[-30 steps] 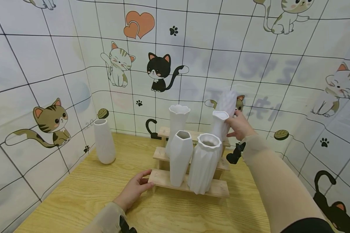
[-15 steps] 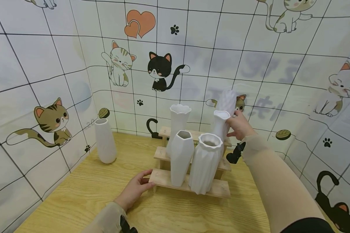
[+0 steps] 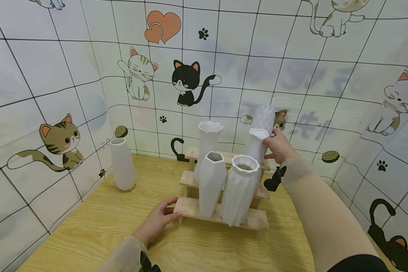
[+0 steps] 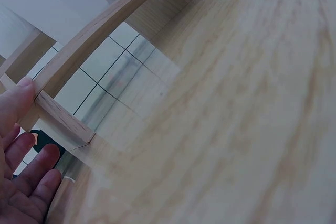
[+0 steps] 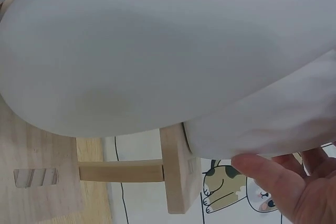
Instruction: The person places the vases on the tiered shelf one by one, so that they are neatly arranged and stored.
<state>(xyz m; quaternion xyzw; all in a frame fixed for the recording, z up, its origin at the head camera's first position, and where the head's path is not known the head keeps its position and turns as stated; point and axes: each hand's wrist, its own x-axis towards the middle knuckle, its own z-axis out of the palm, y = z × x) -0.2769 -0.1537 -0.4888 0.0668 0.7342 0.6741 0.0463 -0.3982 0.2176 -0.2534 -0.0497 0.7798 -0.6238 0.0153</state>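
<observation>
A three-step wooden stand (image 3: pixel 257 220) bears several white vases. At the left end of its lowest step, my left hand (image 3: pixel 157 222) grips the board's corner; in the left wrist view the thumb (image 4: pixel 20 97) presses the board end. My right hand (image 3: pixel 280 146) holds a textured white vase (image 3: pixel 263 116) at the top step's right end, its lower part hidden behind a narrow-necked vase (image 3: pixel 257 142). The right wrist view shows the thumb (image 5: pixel 262 171) against the vase's side. A faceted vase (image 3: pixel 211 185) and a pleated vase (image 3: pixel 239 196) stand on the lowest step, a scalloped-rim vase (image 3: pixel 209 140) behind them.
Another white vase (image 3: pixel 123 166) stands on the wood-grain table (image 3: pixel 98 226) at the left, near the wall. Walls printed with cats and grid lines (image 3: pixel 238 45) rise close behind the stand and on both sides.
Both hands keep their places on the stand and the rear vase. The head view shifts very slightly; the vases stay put.
</observation>
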